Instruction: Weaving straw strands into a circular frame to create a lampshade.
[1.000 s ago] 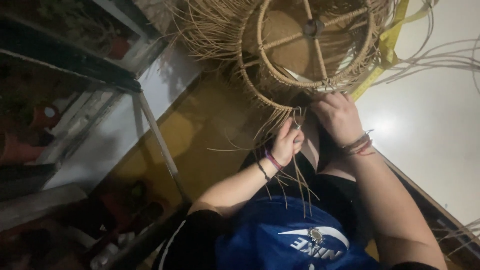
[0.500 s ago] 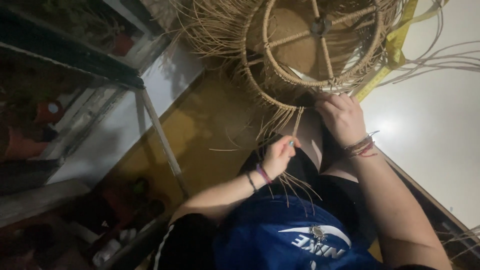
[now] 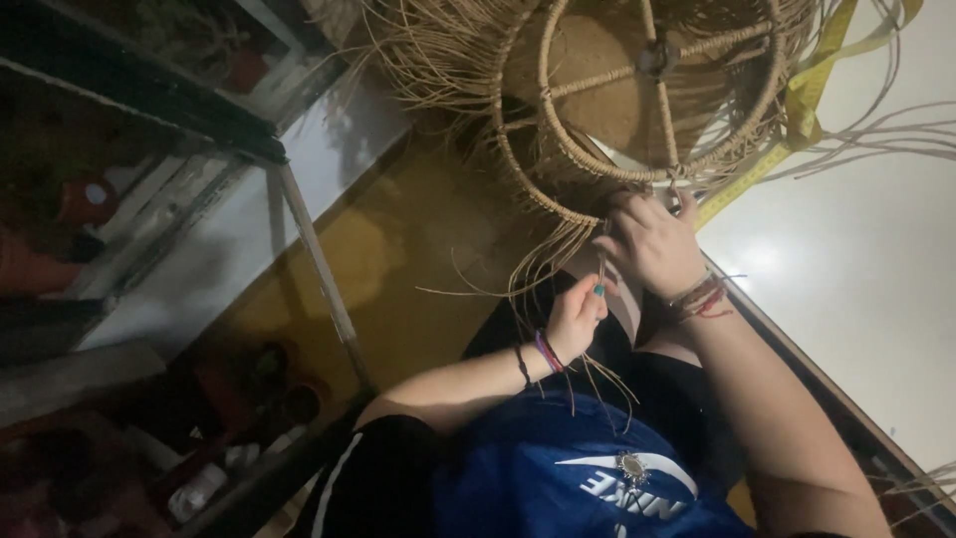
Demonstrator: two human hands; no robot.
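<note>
A round woven rattan frame (image 3: 558, 130) with wrapped rings and spokes stands in front of me, loose strands (image 3: 543, 264) hanging from its lower rim. My right hand (image 3: 647, 244) presses on the lower rim where the strands come out, fingers curled on the weave. Just below it, my left hand (image 3: 576, 317) pinches a thin rattan strand (image 3: 601, 261) that runs up to the rim. Both wrists wear bracelets. More loose strands trail over my lap.
A yellow tape measure (image 3: 807, 110) hangs along the frame's right side. A pale wall or board (image 3: 856, 299) is at the right, a yellow floor (image 3: 388, 289) below, and dark metal shelving (image 3: 309, 249) with pots at the left.
My left hand has dropped from the rim, drawing the strand down with it. My right hand has stayed at the rim. The view has shifted slightly.
</note>
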